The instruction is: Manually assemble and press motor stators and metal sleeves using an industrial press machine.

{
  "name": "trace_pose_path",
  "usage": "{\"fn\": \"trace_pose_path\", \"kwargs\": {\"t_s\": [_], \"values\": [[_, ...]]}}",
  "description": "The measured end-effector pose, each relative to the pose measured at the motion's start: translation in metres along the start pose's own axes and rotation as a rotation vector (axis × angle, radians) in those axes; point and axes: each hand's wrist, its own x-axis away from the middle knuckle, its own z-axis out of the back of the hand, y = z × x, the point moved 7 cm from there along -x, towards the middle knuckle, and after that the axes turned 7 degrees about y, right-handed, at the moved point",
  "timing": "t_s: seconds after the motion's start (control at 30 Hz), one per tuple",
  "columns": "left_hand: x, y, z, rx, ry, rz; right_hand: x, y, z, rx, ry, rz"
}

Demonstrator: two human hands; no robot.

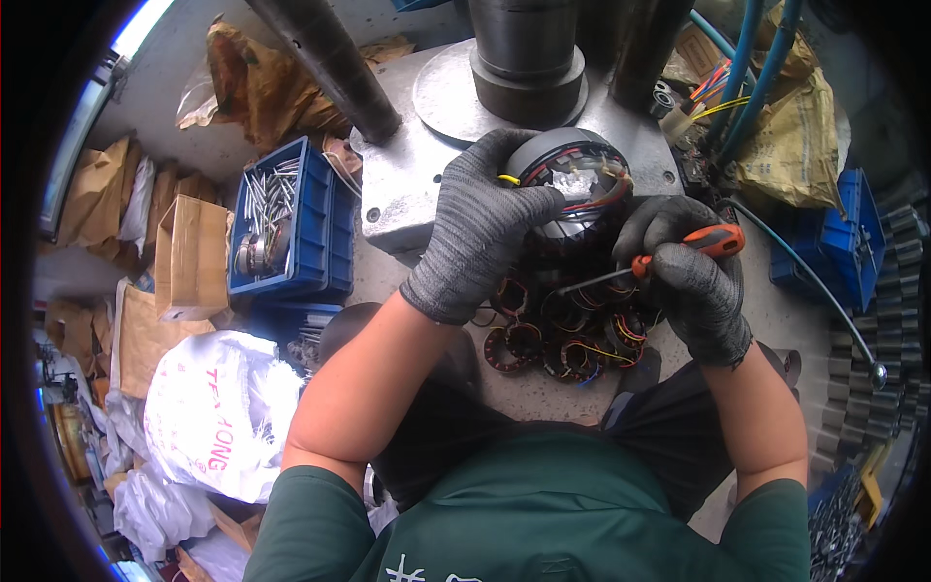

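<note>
My left hand (475, 228), in a grey knitted glove, is closed on the near left side of a round grey motor housing (555, 147). Coloured wires and windings show inside its ring, and a yellow wire end sticks out by my fingers. In my gloved right hand (690, 291) is a screwdriver (716, 240) with an orange and black handle. Its thin shaft points left, below the housing, with the tip apart from it. Several wound stators (514, 344) with red, yellow and blue leads lie beneath my hands.
A metal press plate (398, 209) with a thick ram (524, 48) and pillars stands ahead. At the left are a blue crate (335, 233) of metal pins, a cardboard box (194, 257) and a white sack (223, 407). Stacked metal cylinders (863, 330) line the right, near a blue bin (839, 242).
</note>
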Motion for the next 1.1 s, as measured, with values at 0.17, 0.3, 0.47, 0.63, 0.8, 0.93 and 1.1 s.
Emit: {"fn": "trace_pose_path", "kwargs": {"t_s": [0.17, 0.3, 0.47, 0.63, 0.8, 0.93, 1.1], "values": [[0.001, 0.004, -0.001, 0.053, -0.014, -0.008, -0.002, 0.0, 0.01, 0.054, 0.188, 0.093], [-0.001, 0.002, -0.001, 0.043, -0.017, -0.002, -0.001, 0.003, 0.009, 0.131, 0.199, 0.111], [0.0, 0.002, 0.0, 0.052, -0.031, -0.018, -0.002, 0.0, 0.007, 0.056, 0.147, 0.059], [-0.002, 0.001, 0.003, 0.048, -0.002, -0.012, -0.002, 0.003, -0.001, -0.012, 0.058, 0.014], [0.001, 0.003, 0.002, 0.127, -0.009, 0.039, -0.005, 0.002, 0.008, -0.042, 0.143, -0.037], [0.0, -0.003, 0.0, 0.357, -0.02, 0.168, -0.001, 0.011, -0.011, 0.439, -0.277, -0.111], [-0.004, -0.023, 0.009, 0.51, 0.033, 0.3, 0.001, -0.025, 0.005, 0.224, 0.092, 0.29]]}}
